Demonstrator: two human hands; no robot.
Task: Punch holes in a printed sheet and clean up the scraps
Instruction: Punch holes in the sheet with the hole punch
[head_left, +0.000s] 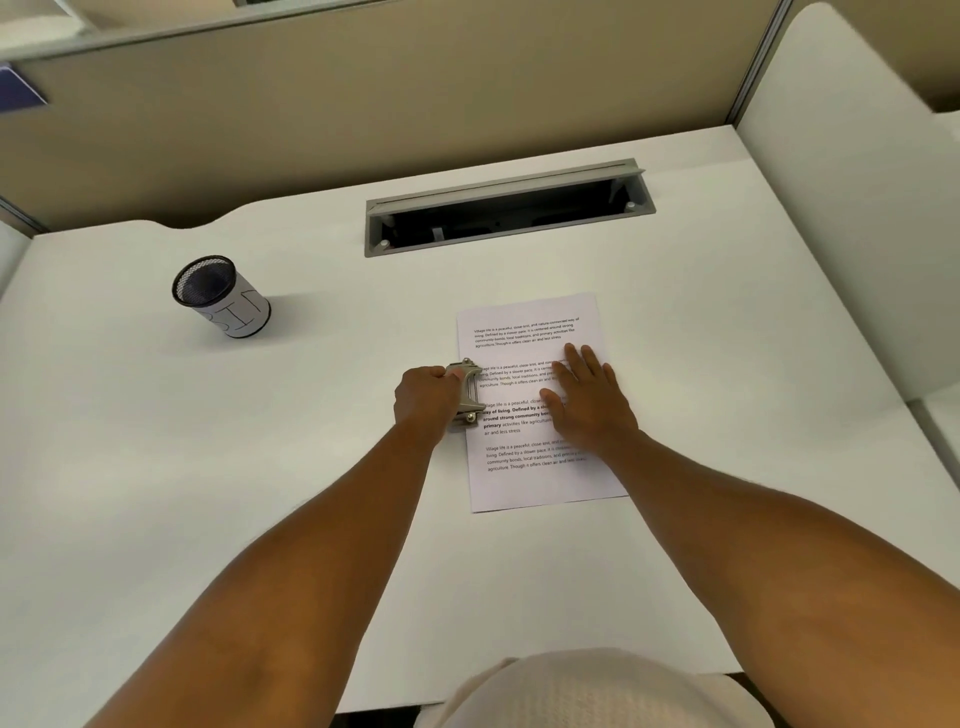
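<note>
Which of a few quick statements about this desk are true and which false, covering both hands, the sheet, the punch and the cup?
1. The left hand grips the hole punch at the printed sheet's left edge. True.
2. The right hand is lifted clear of the sheet. False: it lies flat on it, fingers straight.
3. The mesh cup stands to the left of the sheet, apart from it. True.
4. The cable hatch in the desk is closed. False: its lid is up.
</note>
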